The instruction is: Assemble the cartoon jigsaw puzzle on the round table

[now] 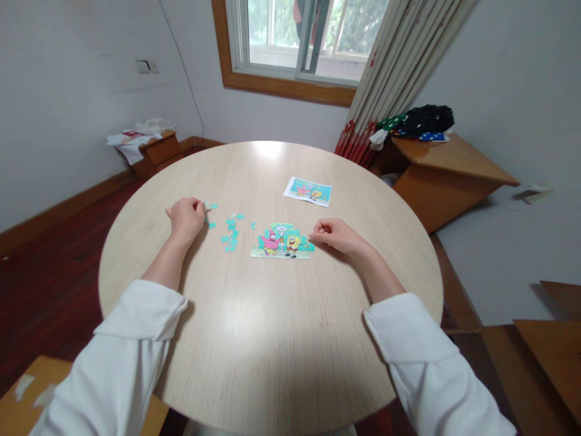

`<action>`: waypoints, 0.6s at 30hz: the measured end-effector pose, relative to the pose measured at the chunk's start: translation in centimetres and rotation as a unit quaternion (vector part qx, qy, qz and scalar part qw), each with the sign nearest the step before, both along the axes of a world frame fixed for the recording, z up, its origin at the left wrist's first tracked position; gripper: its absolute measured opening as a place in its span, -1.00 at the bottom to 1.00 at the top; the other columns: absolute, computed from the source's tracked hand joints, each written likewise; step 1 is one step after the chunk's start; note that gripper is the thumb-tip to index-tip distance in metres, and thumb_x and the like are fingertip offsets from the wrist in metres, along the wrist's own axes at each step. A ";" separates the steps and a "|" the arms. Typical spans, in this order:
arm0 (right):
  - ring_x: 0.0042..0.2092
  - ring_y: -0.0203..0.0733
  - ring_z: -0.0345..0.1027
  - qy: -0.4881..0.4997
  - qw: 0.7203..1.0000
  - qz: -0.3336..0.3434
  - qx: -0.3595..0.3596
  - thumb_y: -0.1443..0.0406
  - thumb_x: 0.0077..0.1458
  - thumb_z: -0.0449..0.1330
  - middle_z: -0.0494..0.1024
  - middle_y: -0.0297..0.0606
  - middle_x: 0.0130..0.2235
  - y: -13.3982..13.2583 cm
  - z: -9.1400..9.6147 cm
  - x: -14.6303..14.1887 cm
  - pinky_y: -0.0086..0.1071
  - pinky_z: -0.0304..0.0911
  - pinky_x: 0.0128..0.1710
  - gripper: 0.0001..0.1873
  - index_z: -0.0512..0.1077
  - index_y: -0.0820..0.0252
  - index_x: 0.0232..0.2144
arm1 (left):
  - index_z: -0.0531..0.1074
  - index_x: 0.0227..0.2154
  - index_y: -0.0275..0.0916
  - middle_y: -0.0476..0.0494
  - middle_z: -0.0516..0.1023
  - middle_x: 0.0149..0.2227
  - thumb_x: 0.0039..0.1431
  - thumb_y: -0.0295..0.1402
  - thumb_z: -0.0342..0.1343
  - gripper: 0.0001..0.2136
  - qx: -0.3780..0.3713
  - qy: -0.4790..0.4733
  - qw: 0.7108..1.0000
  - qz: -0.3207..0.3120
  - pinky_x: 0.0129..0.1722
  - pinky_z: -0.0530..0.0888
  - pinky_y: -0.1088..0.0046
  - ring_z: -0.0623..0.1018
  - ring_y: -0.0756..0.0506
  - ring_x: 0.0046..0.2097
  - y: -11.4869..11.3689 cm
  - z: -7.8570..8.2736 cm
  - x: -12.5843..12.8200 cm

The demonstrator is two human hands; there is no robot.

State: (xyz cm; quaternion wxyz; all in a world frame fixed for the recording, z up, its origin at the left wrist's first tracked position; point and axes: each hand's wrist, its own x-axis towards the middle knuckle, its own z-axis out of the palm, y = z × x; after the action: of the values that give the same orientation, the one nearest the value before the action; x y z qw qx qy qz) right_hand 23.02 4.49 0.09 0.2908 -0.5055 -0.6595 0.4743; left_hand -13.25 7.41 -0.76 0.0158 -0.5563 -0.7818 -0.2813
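Observation:
A partly joined jigsaw puzzle [281, 242] with pink, yellow and pale cartoon figures on turquoise lies on the round table. My right hand [333, 234] is at its right edge, thumb and forefinger pinched together; whatever is between them is too small to make out. Loose turquoise puzzle pieces [232, 233] lie in a cluster left of the puzzle, with a single piece [253, 226] between the two. Further left, my left hand [187, 217] is closed beside a few more pieces [212, 206], its fingertips partly hidden.
A printed reference picture [309, 191] lies behind the puzzle on the round wooden table [272, 339]. Beyond the table stand a wooden cabinet [449, 175] with clothes on it at right, a small wooden box [161, 148] at left, and a curtained window.

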 end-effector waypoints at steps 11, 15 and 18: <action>-0.53 -0.41 0.05 -0.008 1.000 0.000 -0.003 0.10 -0.24 0.31 0.25 -0.44 -0.59 -0.2 0.5 -0.1 -0.45 -0.10 -0.53 -0.64 0.29 0.22 -0.56 | 0.45 -0.49 -0.25 -0.12 0.52 -0.53 0.08 -0.37 -0.05 -0.81 0.041 -0.094 0.994 -0.023 -0.31 0.36 0.43 0.51 -0.11 -0.40 -0.2 0.5 0.5; -0.53 -0.41 0.05 0.000 1.000 -0.003 -0.004 0.09 -0.24 0.31 0.25 -0.44 -0.59 -0.2 0.4 -0.1 -0.45 -0.11 -0.54 -0.64 0.29 0.22 -0.55 | 0.45 -0.49 -0.25 -0.11 0.55 -0.51 0.09 -0.38 -0.07 -0.80 0.038 -0.131 0.990 -0.036 -0.29 0.39 0.44 0.53 -0.08 -0.41 -0.4 0.7 0.9; -0.53 -0.40 0.06 -0.003 1.000 -0.002 -0.004 0.09 -0.24 0.31 0.25 -0.44 -0.59 -0.2 0.3 -0.1 -0.45 -0.10 -0.54 -0.63 0.29 0.22 -0.55 | 0.46 -0.48 -0.26 -0.12 0.58 -0.46 0.09 -0.37 -0.05 -0.81 0.040 -0.132 0.990 -0.034 -0.26 0.40 0.44 0.54 -0.08 -0.39 -0.5 0.9 1.1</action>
State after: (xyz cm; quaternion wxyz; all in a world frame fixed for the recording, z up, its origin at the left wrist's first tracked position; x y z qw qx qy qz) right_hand 22.96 4.29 0.43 0.2878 -0.5098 -0.6574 0.4744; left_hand -12.15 6.90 0.13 -0.0750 -0.5399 -0.7456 -0.3834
